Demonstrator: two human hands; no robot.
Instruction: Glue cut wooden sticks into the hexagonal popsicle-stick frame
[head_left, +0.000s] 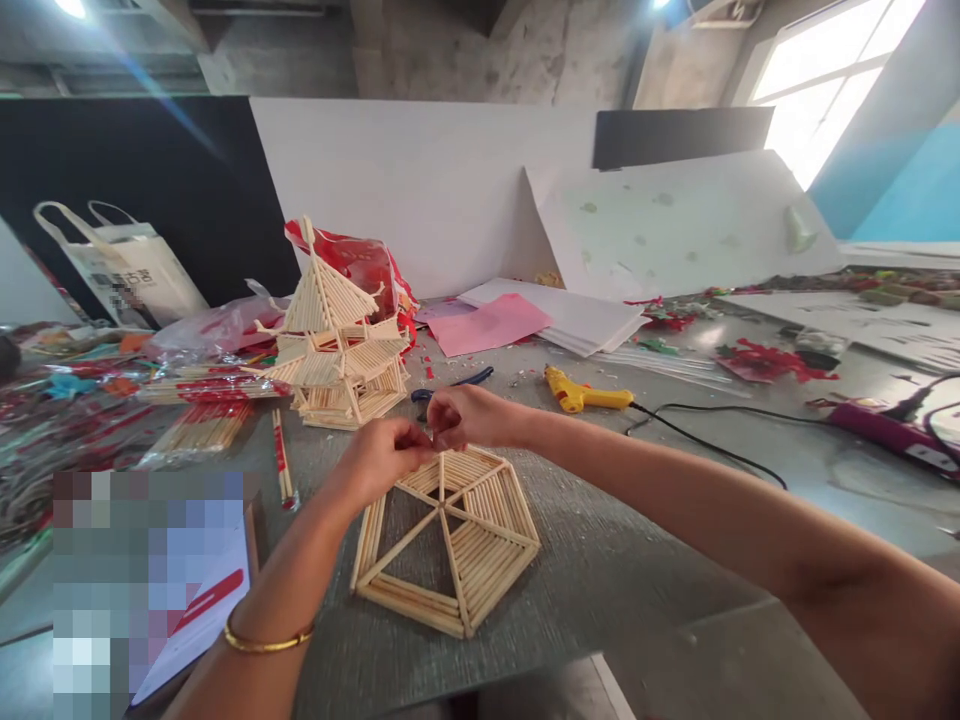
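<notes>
Two hands touch stick hexagon (pixel 450 545) at far edge; left hand (pixel 379 458), right hand (pixel 466 416) fingertips pinched together.

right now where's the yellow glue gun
In the head view the yellow glue gun lies on the grey table right of centre, just beyond the right hand, its black cord trailing right.

A grey bench (pixel 600 570) with a rough, woven-looking top fills the near ground and runs off to the right. Behind it a black wall panel (pixel 150 170) stands at the far left. A white board (pixel 420 180) leans in the middle, and a pale, spotted board (pixel 675 230) tilts to its right. Bare concrete ceiling (pixel 487 50) shows above. A bright window (pixel 825 90) glares at the far right beside a blue wall (pixel 907 190). A ceiling lamp (pixel 71 8) shines at the top left.
</notes>
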